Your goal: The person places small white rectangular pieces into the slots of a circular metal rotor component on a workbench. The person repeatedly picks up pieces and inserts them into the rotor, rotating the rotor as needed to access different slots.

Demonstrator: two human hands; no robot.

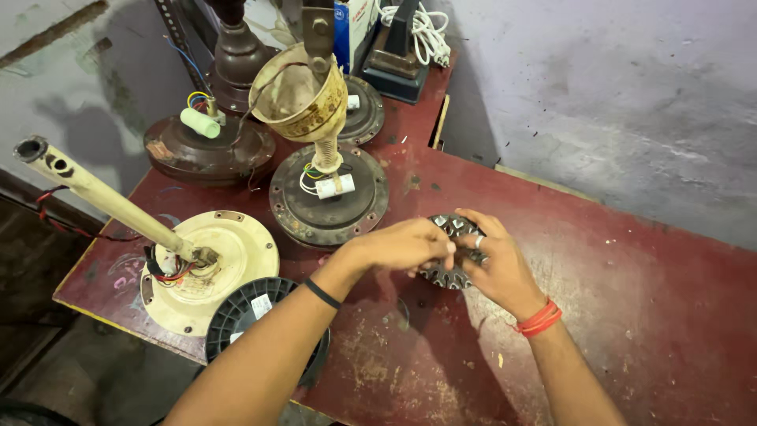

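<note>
The stator [452, 251] lies tilted between both hands; left hand [402, 246] and right hand [498, 264] clasp its opposite edges.

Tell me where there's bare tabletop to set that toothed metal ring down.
Both the left hand and right hand grip the toothed ring. The red table lies bare right of the right forearm, out to the wall-side edge, and between the forearms at the near edge. The left is crowded: dark fan motor, cream motor, black spool.
</note>
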